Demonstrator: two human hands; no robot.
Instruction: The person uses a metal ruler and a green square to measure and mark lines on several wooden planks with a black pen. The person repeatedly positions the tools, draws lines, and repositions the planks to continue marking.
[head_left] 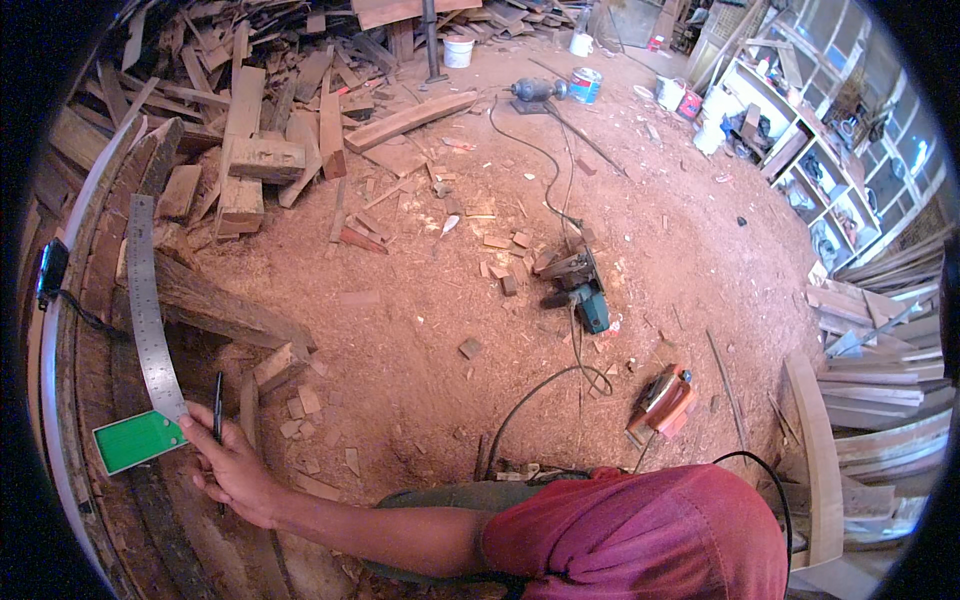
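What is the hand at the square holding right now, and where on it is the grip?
The hand holds a dark pencil by its lower part, tip end hidden, beside the green handle of the steel square. Which hand it is cannot be told.

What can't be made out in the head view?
- Right hand: not in the head view; red sleeve and lower edge cover that side.
- Pencil tip: hidden behind the left hand.
- Steel square markings: too small.
- Shelf contents: small, bent by the fisheye rim.
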